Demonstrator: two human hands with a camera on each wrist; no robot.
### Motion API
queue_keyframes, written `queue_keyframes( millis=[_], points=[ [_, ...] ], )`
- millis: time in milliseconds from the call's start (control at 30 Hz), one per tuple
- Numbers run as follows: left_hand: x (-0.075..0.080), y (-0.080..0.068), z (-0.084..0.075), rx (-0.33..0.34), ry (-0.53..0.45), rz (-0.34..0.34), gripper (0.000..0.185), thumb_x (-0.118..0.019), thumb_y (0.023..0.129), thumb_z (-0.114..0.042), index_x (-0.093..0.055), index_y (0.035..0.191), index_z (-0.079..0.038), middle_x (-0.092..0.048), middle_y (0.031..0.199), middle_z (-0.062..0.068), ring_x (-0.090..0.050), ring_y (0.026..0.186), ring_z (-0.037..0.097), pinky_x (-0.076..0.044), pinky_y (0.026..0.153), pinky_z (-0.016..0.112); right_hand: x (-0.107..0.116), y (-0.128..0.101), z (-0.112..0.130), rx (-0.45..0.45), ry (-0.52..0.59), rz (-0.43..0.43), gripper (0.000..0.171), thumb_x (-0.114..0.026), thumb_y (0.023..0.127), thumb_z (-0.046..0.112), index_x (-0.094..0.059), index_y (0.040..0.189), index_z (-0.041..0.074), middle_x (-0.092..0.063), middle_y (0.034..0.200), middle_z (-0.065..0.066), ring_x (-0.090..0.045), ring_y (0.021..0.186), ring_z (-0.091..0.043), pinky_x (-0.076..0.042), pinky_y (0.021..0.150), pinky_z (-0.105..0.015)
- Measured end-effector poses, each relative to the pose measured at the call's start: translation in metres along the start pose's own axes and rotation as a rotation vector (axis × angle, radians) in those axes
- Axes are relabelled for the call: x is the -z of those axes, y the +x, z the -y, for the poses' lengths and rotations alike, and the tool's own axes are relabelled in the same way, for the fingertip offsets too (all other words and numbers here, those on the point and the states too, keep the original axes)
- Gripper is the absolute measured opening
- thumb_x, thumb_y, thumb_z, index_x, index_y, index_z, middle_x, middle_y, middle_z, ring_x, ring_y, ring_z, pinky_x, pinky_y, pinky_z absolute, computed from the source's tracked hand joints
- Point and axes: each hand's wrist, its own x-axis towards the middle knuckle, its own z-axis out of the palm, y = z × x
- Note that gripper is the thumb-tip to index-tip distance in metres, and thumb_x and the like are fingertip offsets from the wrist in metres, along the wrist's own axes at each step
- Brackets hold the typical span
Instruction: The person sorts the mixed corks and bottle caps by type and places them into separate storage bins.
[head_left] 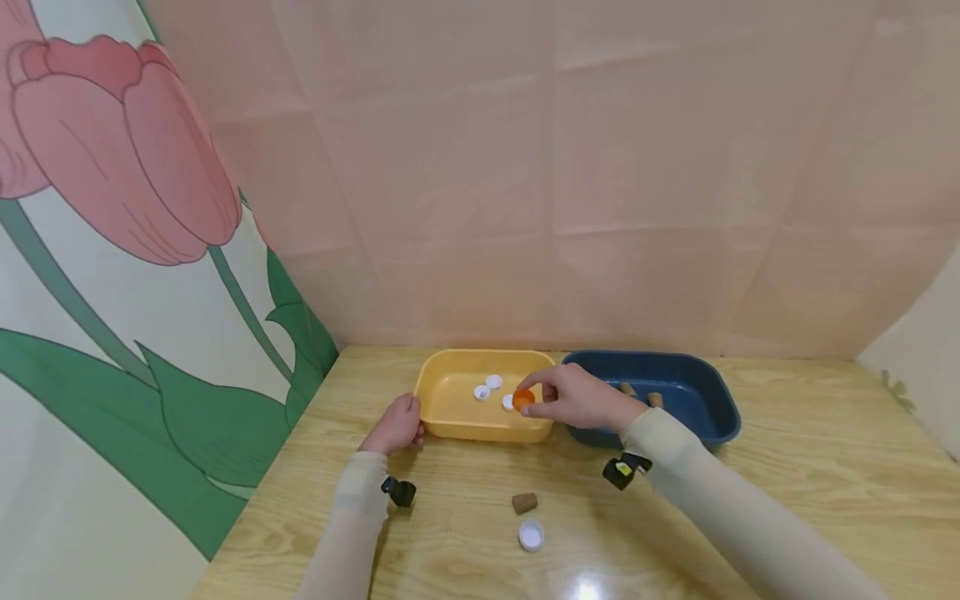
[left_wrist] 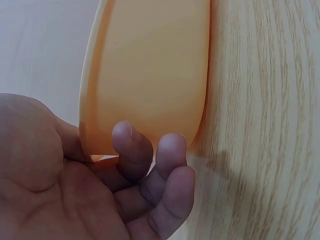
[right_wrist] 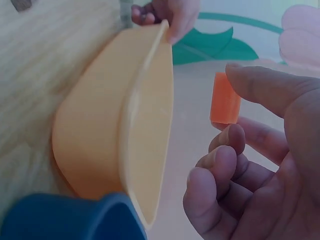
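A person's right hand (head_left: 581, 397) pinches an orange cap (head_left: 522, 398) between thumb and fingertips just above the right end of a yellow tray (head_left: 480, 429), which sits at the far edge of the wooden table (head_left: 787, 467) and holds three white caps (head_left: 492, 382). The left hand (head_left: 395, 425) grips the tray's left rim with curled fingers, while a blue tray (head_left: 705, 417) containing corks (head_left: 655, 399) touches the yellow one on its right. Nearer the table's front edge lie a loose cork (head_left: 524, 502) and another white cap (head_left: 531, 535).
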Motion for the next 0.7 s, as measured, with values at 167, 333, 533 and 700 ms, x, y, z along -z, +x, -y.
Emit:
queue_keyframes(
  millis=[167,333,533,700],
  points=[
    [-0.001,0.001,0.001,-0.001,0.000,0.000,0.039,-0.023,0.110,-0.020,-0.050,0.109,0.007,-0.049,0.068,0.005,-0.053,0.055,0.018,-0.054,0.055,0.033,0.009,0.009,-0.006,-0.058,0.002,0.003,0.039,-0.070,0.093,0.038,-0.068,0.125,0.016,-0.057,0.068,0.003,-0.050,0.057,-0.012,-0.042,0.053,-0.026],
    [0.001,0.002,0.000,0.006,0.006,-0.006,0.039,-0.023,0.110,-0.021,-0.051,0.109,0.006,-0.049,0.069,0.005,-0.054,0.056,0.018,-0.054,0.056,0.032,0.016,0.022,-0.008,-0.061,-0.009,-0.015,0.035,-0.072,0.093,0.035,-0.070,0.122,0.015,-0.058,0.069,0.001,-0.051,0.058,-0.014,-0.044,0.054,-0.028],
    [0.002,-0.001,-0.003,0.014,0.009,0.002,0.039,-0.022,0.110,-0.021,-0.050,0.110,0.006,-0.049,0.069,0.005,-0.054,0.056,0.019,-0.054,0.058,0.033,0.016,0.039,-0.009,-0.088,-0.022,-0.052,0.030,-0.075,0.091,0.029,-0.072,0.115,0.012,-0.065,0.087,-0.003,-0.055,0.068,-0.018,-0.048,0.059,-0.030],
    [0.002,-0.002,-0.003,0.026,0.010,0.002,0.039,-0.023,0.110,-0.021,-0.050,0.112,0.006,-0.050,0.070,0.005,-0.054,0.057,0.019,-0.055,0.060,0.035,0.013,0.056,-0.011,-0.151,-0.053,-0.032,0.035,-0.074,0.091,0.032,-0.070,0.117,0.009,-0.067,0.098,-0.002,-0.057,0.073,-0.017,-0.049,0.062,-0.029]
  ],
)
